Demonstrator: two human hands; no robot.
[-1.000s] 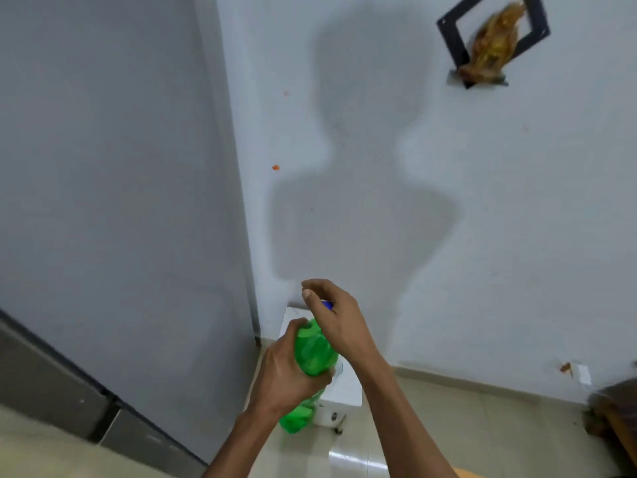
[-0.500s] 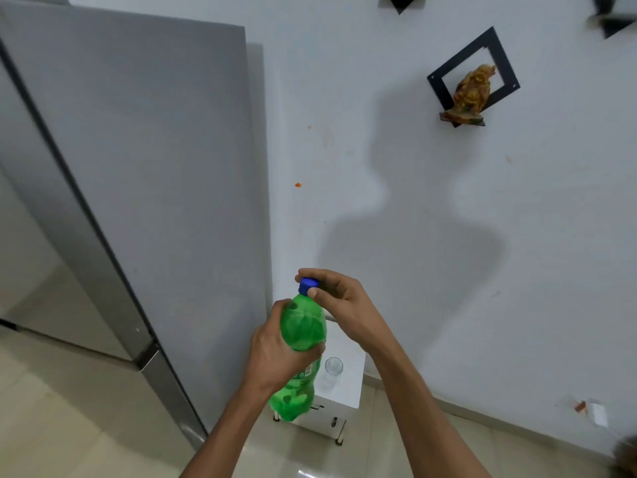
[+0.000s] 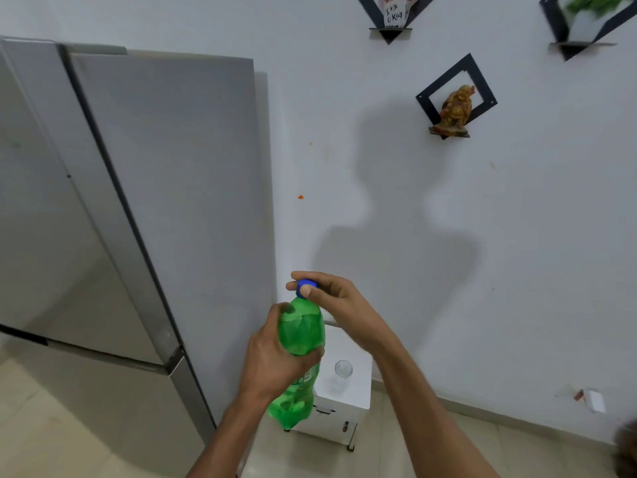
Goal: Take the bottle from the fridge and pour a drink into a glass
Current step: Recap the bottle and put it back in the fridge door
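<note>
I hold a green plastic bottle (image 3: 300,343) upright in front of me, low in the middle of the view. My left hand (image 3: 272,357) is wrapped around its body. My right hand (image 3: 331,301) pinches its blue cap (image 3: 305,288) with thumb and fingers. Below the bottle, a clear empty glass (image 3: 343,370) stands on a small white cabinet (image 3: 355,398) against the wall. The grey fridge (image 3: 155,208) fills the left side with its doors shut.
The white wall ahead carries black diamond shelves: one with a golden figurine (image 3: 456,108), one with a small pot (image 3: 394,13) and one with a plant (image 3: 596,8). Beige tiled floor (image 3: 396,450) lies around the cabinet. A dark object (image 3: 625,450) shows at the bottom right edge.
The view has tilted up and pulled back, bringing more of the fridge, the wall shelves and the glass into sight. Both hands stay on the bottle, right fingers shifting on the cap.
</note>
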